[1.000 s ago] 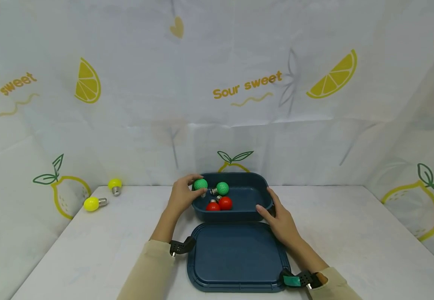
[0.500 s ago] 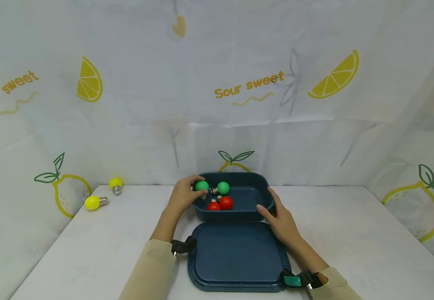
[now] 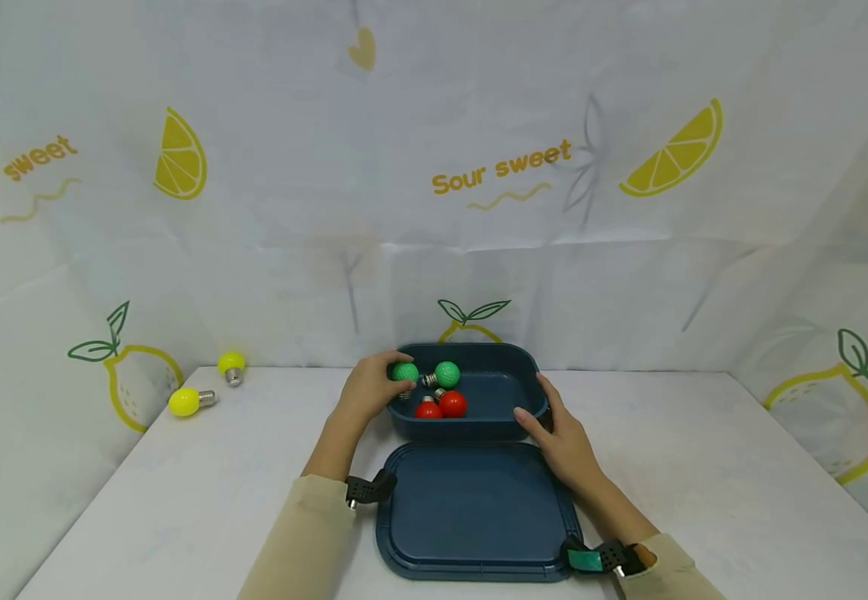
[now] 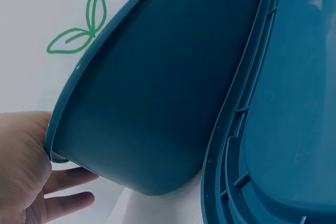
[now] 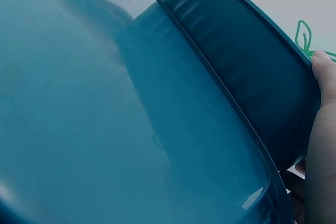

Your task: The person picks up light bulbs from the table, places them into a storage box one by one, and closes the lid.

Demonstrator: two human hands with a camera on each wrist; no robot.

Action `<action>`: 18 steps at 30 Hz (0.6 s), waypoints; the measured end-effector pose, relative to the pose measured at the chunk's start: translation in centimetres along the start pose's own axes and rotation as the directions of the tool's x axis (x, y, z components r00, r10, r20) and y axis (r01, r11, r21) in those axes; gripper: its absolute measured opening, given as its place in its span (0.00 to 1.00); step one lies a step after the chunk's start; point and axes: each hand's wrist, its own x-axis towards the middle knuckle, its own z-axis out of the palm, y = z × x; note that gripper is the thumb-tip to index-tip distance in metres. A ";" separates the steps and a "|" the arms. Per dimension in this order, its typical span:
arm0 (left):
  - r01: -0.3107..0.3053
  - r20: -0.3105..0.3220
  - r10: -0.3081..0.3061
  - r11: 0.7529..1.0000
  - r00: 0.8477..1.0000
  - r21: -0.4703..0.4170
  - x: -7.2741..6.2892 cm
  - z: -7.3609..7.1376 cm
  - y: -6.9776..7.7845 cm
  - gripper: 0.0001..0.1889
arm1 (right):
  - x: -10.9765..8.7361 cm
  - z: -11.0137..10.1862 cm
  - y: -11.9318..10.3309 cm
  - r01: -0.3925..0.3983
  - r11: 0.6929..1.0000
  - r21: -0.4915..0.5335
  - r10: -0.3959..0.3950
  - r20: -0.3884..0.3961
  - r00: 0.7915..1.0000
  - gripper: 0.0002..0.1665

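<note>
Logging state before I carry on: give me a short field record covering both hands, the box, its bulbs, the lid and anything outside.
Left hand: pinches one green bulb at the left end of the box
Right hand: grips the box's right end
Box: uncovered, on the table
Loose inside: second green bulb, two red bulbs
Lid: in front of the box, nearer the person
Outside: two yellow bulbs, far left
Unclear: whether the pinched bulb touches the box floor
</note>
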 end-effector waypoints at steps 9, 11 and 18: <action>0.013 0.020 -0.013 1.000 1.000 0.007 0.0 -0.1 0.2 0.20 | 0.0 0.1 0.2 -0.002 1.000 -0.004 0.002 -0.002 1.000 0.45; 0.011 0.020 -0.011 1.000 1.000 0.008 0.1 0.0 0.1 0.20 | 0.0 0.1 0.2 0.000 1.000 -0.002 0.000 0.000 1.000 0.45; 0.016 0.028 -0.016 1.000 0.999 -0.008 0.3 0.1 -0.1 0.21 | 0.0 0.0 0.2 0.009 1.000 0.006 -0.009 0.003 1.000 0.45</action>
